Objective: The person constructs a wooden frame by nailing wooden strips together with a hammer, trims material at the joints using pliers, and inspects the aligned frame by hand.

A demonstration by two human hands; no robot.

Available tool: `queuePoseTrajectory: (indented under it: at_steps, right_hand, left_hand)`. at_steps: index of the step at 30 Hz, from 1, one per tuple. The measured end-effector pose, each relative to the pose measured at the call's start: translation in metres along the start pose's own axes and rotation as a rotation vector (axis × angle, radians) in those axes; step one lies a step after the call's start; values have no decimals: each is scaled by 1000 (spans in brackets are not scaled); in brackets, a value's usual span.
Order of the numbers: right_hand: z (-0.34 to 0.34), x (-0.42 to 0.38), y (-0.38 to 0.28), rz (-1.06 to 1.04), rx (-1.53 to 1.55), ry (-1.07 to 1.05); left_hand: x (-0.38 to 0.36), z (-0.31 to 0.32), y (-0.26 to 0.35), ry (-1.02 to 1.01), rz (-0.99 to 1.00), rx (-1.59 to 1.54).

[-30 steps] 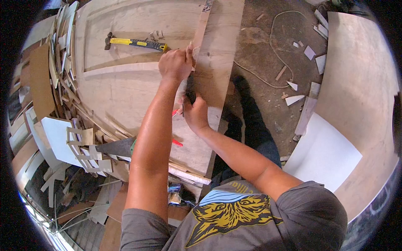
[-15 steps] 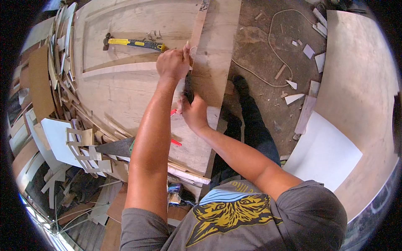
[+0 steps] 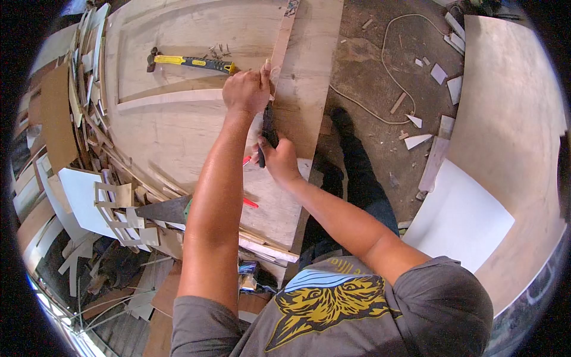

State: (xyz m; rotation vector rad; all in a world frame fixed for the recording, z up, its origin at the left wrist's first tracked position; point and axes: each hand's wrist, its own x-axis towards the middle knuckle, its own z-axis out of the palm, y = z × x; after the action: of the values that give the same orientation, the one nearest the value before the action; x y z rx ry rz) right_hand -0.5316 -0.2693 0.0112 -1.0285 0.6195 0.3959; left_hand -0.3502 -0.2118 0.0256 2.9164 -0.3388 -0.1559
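My left hand (image 3: 247, 91) is closed at the corner where a long wooden strip (image 3: 284, 35) meets a curved wooden crosspiece (image 3: 172, 99). Its thumb points up along the strip, while the other fingers are largely hidden. Just below, my right hand (image 3: 281, 160) is wrapped round a black hand tool that looks like pliers (image 3: 268, 126). The tool's upper end reaches the strip's edge beside my left hand; its jaws cannot be made out. A hammer (image 3: 191, 62) with a yellow and black handle lies on the plywood panel (image 3: 160, 134), beside several nails (image 3: 219, 50).
Red-handled items (image 3: 250, 203) and a handsaw blade (image 3: 166, 209) lie near my left forearm. Wood offcuts (image 3: 59, 113) are piled at the left. On the floor are a cable (image 3: 385, 65) and scraps; a white sheet (image 3: 461, 217) rests on a large board (image 3: 511, 119) at right.
My right hand has shifted slightly down and right. The black tool's lower end now shows below its fingers. My left hand stays nearly in place.
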Motion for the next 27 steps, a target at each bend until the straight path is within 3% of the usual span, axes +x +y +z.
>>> queuePoseTrajectory:
  at_steps: [7,10,13,15,18,19,21,24,26,27]
  right_hand:
    - [4,-5,5,-115,-113,29]
    - [-2,-7,-6,48,123,-34]
    - [0,-9,-14,3,-53,11]
    - [-3,-13,36,-220,-411,19]
    - [-8,-42,53,-232,-443,-13]
    - [-9,-49,54,-156,-248,-36]
    - [-13,-50,55,-203,-276,-39]
    - [-24,-48,25,-217,-351,-64]
    - [-41,-36,-4,-145,-647,-19]
    - [-46,-27,-25,-378,-647,20]
  left_hand:
    - [-2,-14,9,-70,-72,-4]
    - [-2,-13,10,-68,-71,-4]
    - [0,-9,8,-39,-55,42]
    - [3,-2,3,-27,-63,105]
    - [3,-15,14,-45,-92,-19]
    - [0,-15,10,-46,-66,-31]
    - [-2,-13,7,-44,-2,-60]
    - [1,-4,0,-23,33,8]
    - [-4,-8,2,-7,48,-59]
    - [-6,-11,3,2,53,-92]
